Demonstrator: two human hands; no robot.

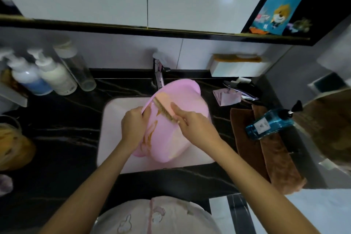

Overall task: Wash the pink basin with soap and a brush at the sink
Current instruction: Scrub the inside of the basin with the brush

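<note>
The left hand is gripping the pink basin by its rim, tilting it over the sink so the right hand, clenching the brush, is reaching its surface.

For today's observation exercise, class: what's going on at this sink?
A person is washing a pink basin, tilted on edge in the white sink. The left hand grips its rim; the right hand holds a brush against the basin near that rim. A blue bottle lies on brown towels alongside.
</note>
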